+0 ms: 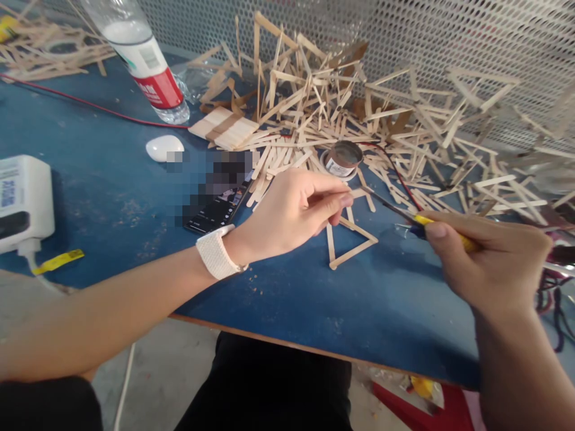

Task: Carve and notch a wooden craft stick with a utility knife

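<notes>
My left hand, with a pale woven band at the wrist, pinches a flat wooden craft stick between thumb and fingers. Only the stick's far end shows. In my right hand is a tool with a yellow and dark handle; its thin metal shaft points left, and the tip is at or close to the stick's end. Whether they touch I cannot tell. Below my left fingers, a triangle of joined craft sticks lies on the blue table, its top partly hidden. A small round tin with brown contents stands just behind.
A tangled heap of craft sticks runs along the perforated metal panel. To the left are a water bottle, a white case, a phone and a white power adapter. A red wire crosses the table.
</notes>
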`<state>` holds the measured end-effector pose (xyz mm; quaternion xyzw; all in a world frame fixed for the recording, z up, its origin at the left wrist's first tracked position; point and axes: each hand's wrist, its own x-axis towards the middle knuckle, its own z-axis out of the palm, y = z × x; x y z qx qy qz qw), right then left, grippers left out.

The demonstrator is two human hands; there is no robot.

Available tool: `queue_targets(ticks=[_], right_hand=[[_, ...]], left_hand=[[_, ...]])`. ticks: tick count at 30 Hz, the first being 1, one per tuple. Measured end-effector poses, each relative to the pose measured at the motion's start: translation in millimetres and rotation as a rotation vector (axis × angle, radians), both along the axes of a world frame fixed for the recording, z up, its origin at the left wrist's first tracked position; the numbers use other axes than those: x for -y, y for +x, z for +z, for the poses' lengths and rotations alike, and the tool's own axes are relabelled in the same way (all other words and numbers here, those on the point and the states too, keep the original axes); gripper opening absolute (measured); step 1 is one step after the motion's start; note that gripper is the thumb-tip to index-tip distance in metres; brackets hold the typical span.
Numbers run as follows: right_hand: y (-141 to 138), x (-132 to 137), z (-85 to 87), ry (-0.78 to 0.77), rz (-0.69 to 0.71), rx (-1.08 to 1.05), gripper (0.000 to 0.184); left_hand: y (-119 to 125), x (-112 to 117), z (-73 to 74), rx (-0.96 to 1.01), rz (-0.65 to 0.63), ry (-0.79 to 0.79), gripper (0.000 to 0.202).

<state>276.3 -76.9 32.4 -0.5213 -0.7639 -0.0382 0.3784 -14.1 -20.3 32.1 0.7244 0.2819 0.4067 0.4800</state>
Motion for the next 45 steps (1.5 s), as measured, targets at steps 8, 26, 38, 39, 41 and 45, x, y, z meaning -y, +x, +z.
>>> queue_targets(ticks=[8,26,38,39,41,45], right_hand=[[-2.1,1.8,-0.6,0.011,0.014,0.005,0.019],[-5.3,0.0,5.0,-0.007,0.011,-0.009,0.024],[-6.0,-0.1,7.1,-0.002,0.020,-0.015,0.016],[-5.1,-0.6,6.9,0.004,0.021,-0.019,0.015],[-6.0,-0.7,6.4,0.010,0.025,-0.017,0.016],[-14.8,1.7,6.2,-0.004,0.030,0.000,0.017]], left_hand=[[0.9,2.9,0.4,-0.011,-0.018,0.026,0.033],[-4.4,-4.0,-0.1,-0.026,0.042,0.090,0.033],[-4.6,-3.8,-1.0,-0.023,0.056,0.086,0.035],[-5.8,-4.9,0.1,-0.038,0.061,0.097,0.036],[-5.9,-4.5,1.1,-0.060,0.058,0.095,0.036],[0.4,2.0,-2.6,-0.036,0.032,0.036,0.035]])
